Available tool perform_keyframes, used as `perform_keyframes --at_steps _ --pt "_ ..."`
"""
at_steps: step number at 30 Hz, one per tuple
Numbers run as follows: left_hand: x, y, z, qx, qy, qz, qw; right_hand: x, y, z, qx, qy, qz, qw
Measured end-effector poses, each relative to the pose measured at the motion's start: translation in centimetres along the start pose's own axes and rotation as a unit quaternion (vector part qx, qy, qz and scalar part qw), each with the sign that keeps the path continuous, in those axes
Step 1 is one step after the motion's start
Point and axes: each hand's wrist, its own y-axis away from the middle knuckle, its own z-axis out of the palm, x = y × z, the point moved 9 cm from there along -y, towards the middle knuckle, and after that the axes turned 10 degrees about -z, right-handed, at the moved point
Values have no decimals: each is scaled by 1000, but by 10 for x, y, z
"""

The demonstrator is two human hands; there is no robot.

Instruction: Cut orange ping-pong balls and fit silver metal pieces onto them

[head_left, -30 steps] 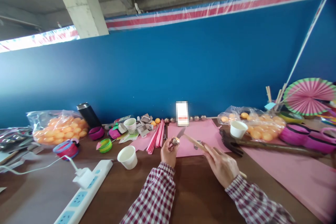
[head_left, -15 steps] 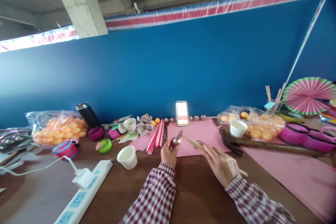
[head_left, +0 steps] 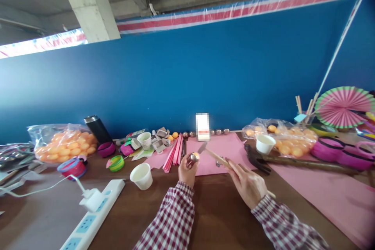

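Observation:
My left hand (head_left: 186, 168) is closed around a small round ball (head_left: 194, 156), silvery with an orange patch, held just above the brown table (head_left: 216, 211). My right hand (head_left: 246, 183) grips the wooden handle of a small knife (head_left: 215, 157); its metal blade (head_left: 202, 147) points up and left and meets the ball. Both hands hover over the near edge of a pink paper sheet (head_left: 222, 146). Both sleeves are red-and-white check.
A white paper cup (head_left: 141, 175) and a white power strip (head_left: 93, 213) lie left. Bags of orange balls (head_left: 63, 144) (head_left: 288, 140), a black flask (head_left: 98, 128), pink folded strips (head_left: 175, 154), a hammer (head_left: 263, 160), another cup (head_left: 265, 143) and pink paper fans (head_left: 344, 106) crowd the back by the blue wall.
The ball has turned slightly in my left hand and now shows an orange patch. The knife stays against it; both hands are nearly still.

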Motion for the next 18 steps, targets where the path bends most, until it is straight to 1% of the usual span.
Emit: perform_keyframes --at_steps 3,5,7,10,14,16,18 --pt "-7 1 3 -18 87 -48 995 0 0 -1 2 4 -1 1000" --pt "-9 3 7 -33 146 -74 986 0 0 -1 2 4 1 1000" --pt "-9 5 9 -41 182 -95 978 1 0 -2 4 0 7 1000" --pt "-9 8 14 -62 198 -118 971 1 2 -1 6 -9 11 1000" --pt "-10 10 19 -88 210 -132 965 -5 2 5 -20 -8 -14 1000" --pt "-10 11 20 -91 214 -139 963 -6 1 3 -12 -7 -18 1000" --pt "-11 11 20 -88 219 -147 960 -5 2 -1 11 -16 -11 1000"
